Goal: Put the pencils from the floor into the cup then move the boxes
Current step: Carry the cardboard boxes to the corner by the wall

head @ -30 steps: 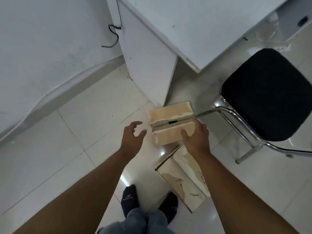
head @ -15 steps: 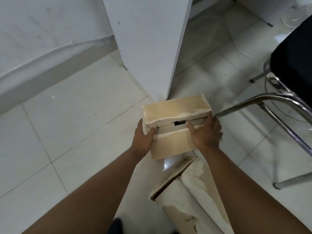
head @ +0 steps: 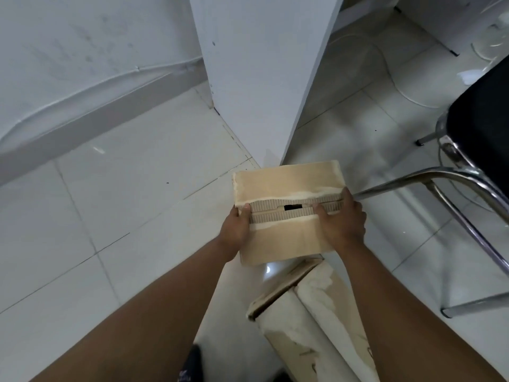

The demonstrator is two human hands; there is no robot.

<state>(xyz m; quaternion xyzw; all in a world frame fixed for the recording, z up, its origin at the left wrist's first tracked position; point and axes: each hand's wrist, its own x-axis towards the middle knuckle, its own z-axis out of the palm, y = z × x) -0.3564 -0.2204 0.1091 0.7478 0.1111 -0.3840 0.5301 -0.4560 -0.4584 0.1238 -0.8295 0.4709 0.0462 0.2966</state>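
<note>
A small tan cardboard box (head: 286,186) with a torn strip across its top sits in front of the desk's side panel. My left hand (head: 237,227) grips its left side, thumb on the torn strip. My right hand (head: 341,224) grips its right side, fingers over the top edge. A second, longer cardboard box (head: 311,321) with peeled white patches lies on the floor just below and nearer to me. No pencils or cup are in view.
A white desk side panel (head: 261,78) stands right behind the small box. A black chair (head: 484,125) with chrome legs (head: 429,175) is close on the right. White tiled floor (head: 124,188) spreads to the left, bounded by a wall with skirting (head: 91,106).
My left hand moved from open air onto the small box's left side. Both hands now hold the box, and the view has come closer and lower.
</note>
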